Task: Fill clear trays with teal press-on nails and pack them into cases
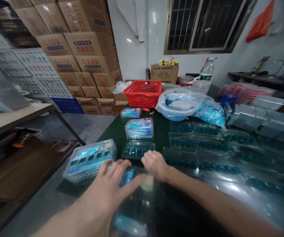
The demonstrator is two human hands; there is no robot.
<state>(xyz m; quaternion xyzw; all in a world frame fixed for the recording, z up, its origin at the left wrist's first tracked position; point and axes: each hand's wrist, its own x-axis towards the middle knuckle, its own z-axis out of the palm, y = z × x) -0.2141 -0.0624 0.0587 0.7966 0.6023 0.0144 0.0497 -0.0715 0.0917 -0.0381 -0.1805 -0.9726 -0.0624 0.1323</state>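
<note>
My left hand [112, 181] is spread over a clear plastic tray [137, 204], its fingers and thumb stretched out across the tray's far end. The tray is blurred; a blue packet [127, 176] and a pale piece show inside it. My right hand [155, 164] has curled fingers beside the tray's far right corner, and what they hold, if anything, is hidden. Left of my left hand is a stack of filled clear trays [90, 159] with blue contents. Just beyond my right hand lies another clear tray [137, 150] with moulded hollows.
Rows of clear trays [201, 144] cover the table's right side. Farther back are filled stacks [139, 129], a red basket [143, 93], a plastic-lined blue basin [176, 113] and a bag of blue packets [211, 113]. Cartons [87, 46] are piled behind; a bench [15, 115] stands left.
</note>
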